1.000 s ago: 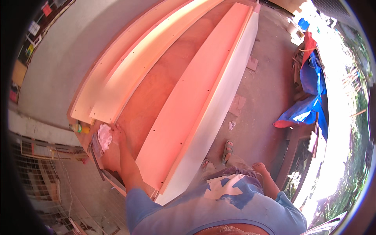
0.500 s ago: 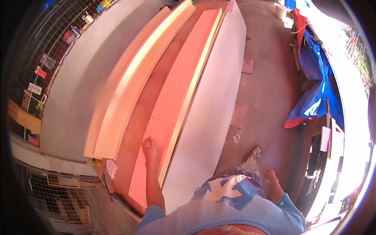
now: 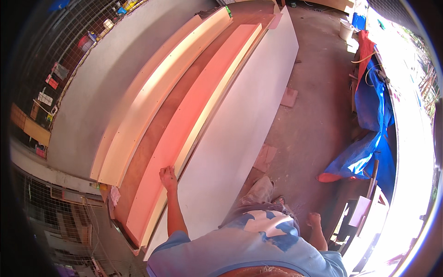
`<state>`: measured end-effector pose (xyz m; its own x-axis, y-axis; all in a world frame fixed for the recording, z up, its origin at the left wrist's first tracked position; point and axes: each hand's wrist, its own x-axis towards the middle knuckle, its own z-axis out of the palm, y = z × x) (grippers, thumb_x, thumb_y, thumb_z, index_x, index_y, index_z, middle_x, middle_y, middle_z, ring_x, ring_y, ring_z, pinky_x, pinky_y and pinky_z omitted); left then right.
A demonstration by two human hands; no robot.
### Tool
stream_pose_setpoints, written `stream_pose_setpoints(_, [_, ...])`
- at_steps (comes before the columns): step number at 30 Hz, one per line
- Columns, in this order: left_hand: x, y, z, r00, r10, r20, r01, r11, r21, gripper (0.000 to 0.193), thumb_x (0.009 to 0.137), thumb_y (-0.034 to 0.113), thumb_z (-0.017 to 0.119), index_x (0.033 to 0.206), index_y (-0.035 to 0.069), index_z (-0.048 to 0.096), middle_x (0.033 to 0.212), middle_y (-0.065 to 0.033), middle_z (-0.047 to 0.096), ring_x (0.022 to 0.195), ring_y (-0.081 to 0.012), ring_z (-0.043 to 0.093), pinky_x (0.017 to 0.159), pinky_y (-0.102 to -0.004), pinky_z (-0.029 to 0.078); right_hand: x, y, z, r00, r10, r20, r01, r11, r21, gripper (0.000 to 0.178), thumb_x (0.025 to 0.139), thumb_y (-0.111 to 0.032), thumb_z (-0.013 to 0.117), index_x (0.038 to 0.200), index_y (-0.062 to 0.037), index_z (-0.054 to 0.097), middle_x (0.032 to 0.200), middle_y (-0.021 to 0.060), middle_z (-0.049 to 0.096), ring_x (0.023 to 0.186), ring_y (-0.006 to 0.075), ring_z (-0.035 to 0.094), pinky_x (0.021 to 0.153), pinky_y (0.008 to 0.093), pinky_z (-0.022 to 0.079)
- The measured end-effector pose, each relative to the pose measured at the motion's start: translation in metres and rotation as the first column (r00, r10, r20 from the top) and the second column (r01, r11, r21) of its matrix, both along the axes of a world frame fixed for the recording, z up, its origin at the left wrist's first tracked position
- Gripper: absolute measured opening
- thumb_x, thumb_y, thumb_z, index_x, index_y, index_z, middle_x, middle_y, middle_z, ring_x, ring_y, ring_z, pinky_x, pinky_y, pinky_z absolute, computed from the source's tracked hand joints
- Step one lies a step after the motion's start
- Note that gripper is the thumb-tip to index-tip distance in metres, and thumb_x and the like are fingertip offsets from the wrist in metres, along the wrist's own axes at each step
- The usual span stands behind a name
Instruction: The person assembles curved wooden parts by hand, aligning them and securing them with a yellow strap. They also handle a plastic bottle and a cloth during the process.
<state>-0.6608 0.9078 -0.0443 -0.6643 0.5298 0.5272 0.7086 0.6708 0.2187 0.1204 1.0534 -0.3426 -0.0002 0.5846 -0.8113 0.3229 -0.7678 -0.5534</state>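
A grey wall (image 3: 92, 92) is standing beyond the left side of the counter (image 3: 159, 121), and a blue tarp (image 3: 369, 108) is hanging on the right above the floor (image 3: 318, 120). Cream boards (image 3: 150, 94) are lying along the counter's left side. A long pink board (image 3: 187, 124) is lying to their right, between them and a white panel (image 3: 240, 106). The left hand (image 3: 168, 178) is resting at the pink board's right edge, its fingers bending; whether they are gripping it, I cannot tell. The right hand (image 3: 314, 219) is hanging near the person's side, fingers curling closed.
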Motion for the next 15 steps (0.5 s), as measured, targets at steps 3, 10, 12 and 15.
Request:
stream_pose_setpoints(3, [0.004, 0.021, 0.002, 0.999, -0.027, -0.046, 0.028, 0.999, 0.023, 0.023, 0.097, 0.021, 0.069, 0.107, 0.002, 0.074, 0.096, -0.0132, 0.063, 0.093, -0.0324, 0.059, 0.082, -0.0449, 0.05, 0.018, 0.021, -0.004, 0.913, 0.178, 0.366, -0.194, 0.981, 0.007, 0.017, 0.092, -0.016, 0.06, 0.099, -0.0049, 0.07, 0.08, 0.0081, 0.069, 0.06, 0.0199, 0.067, 0.052, 0.0352, 0.057])
stream_pose_setpoints(10, [-0.006, 0.156, 0.002, 0.999, -0.039, -0.027, 0.039, 0.999, -0.022, 0.025, 0.096, 0.023, 0.07, 0.107, 0.001, 0.072, 0.097, -0.0117, 0.062, 0.092, -0.0311, 0.057, 0.08, -0.0441, 0.05, -0.014, 0.111, 0.042, 0.971, 0.079, 0.224, -0.046, 0.988, -0.148, 0.019, 0.082, -0.027, 0.072, 0.095, -0.0132, 0.074, 0.083, 0.0091, 0.073, 0.075, 0.0271, 0.072, 0.069, 0.0385, 0.06])
stream_pose_setpoints(12, [-0.009, 0.215, 0.003, 0.996, -0.07, -0.052, 0.071, 0.997, 0.019, 0.024, 0.094, 0.023, 0.073, 0.105, 0.002, 0.072, 0.096, -0.0113, 0.061, 0.088, -0.0314, 0.057, 0.078, -0.0443, 0.051, -0.027, 0.15, 0.041, 0.984, 0.017, 0.175, 0.005, 0.992, -0.123, 0.02, 0.079, -0.028, 0.074, 0.094, -0.0144, 0.074, 0.081, 0.0094, 0.072, 0.073, 0.0271, 0.072, 0.068, 0.039, 0.06])
stream_pose_setpoints(15, [-0.011, 0.313, 0.009, 0.998, -0.068, -0.015, 0.067, 0.998, -0.004, 0.023, 0.093, 0.024, 0.073, 0.102, 0.002, 0.072, 0.095, -0.0113, 0.061, 0.087, -0.0314, 0.057, 0.077, -0.0444, 0.051, -0.052, 0.218, 0.04, 0.991, -0.088, 0.097, 0.097, 0.991, -0.095, 0.02, 0.079, -0.026, 0.075, 0.095, -0.0134, 0.073, 0.076, 0.0095, 0.07, 0.067, 0.0243, 0.071, 0.061, 0.0383, 0.059])
